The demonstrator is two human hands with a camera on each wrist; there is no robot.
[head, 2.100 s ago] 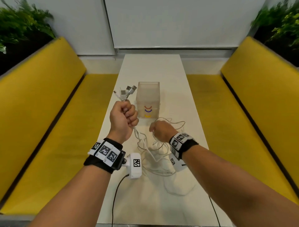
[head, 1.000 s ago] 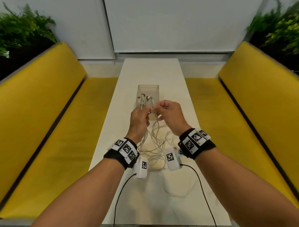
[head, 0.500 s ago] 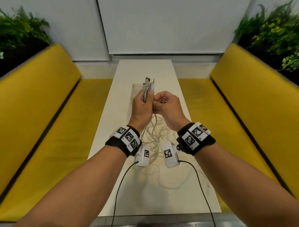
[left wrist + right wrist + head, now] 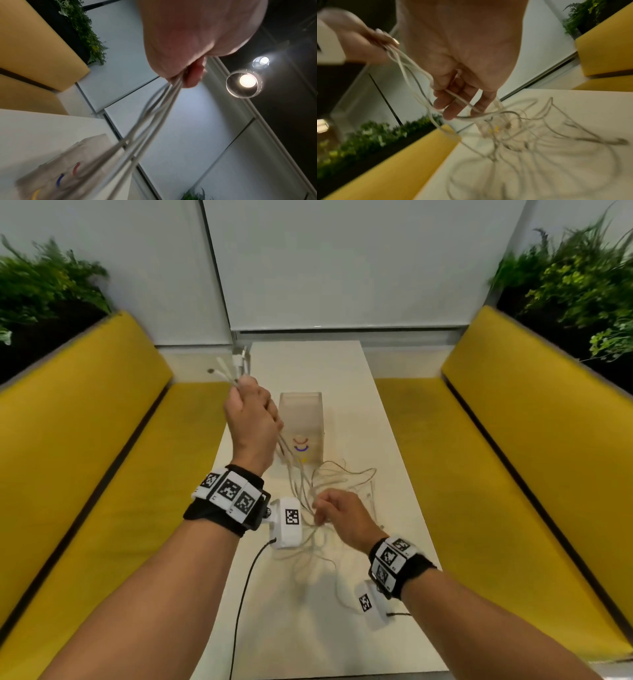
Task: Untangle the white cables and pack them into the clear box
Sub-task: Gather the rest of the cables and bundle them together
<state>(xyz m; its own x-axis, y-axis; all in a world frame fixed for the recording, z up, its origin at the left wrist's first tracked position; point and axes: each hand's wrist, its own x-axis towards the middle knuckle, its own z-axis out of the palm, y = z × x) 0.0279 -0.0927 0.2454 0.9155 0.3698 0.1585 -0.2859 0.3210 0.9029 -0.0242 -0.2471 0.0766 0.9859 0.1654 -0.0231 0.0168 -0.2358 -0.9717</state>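
I see the long white table (image 4: 387, 440) first, with the clear box (image 4: 301, 412) upright on it, empty, coloured arcs on its near face. The white cables (image 4: 339, 477) are thin and pale, a loose tangle of loops on the table just in front of the box. My left hand (image 4: 251, 419), raised just left of the box, fists the plug ends. My right hand (image 4: 342, 517), in front of the box, has loosely curled fingers (image 4: 448, 100) hooking several strands.

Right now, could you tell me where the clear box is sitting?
In the head view the clear box stands upright mid-table, just right of the raised left hand, beyond the loose white cables.
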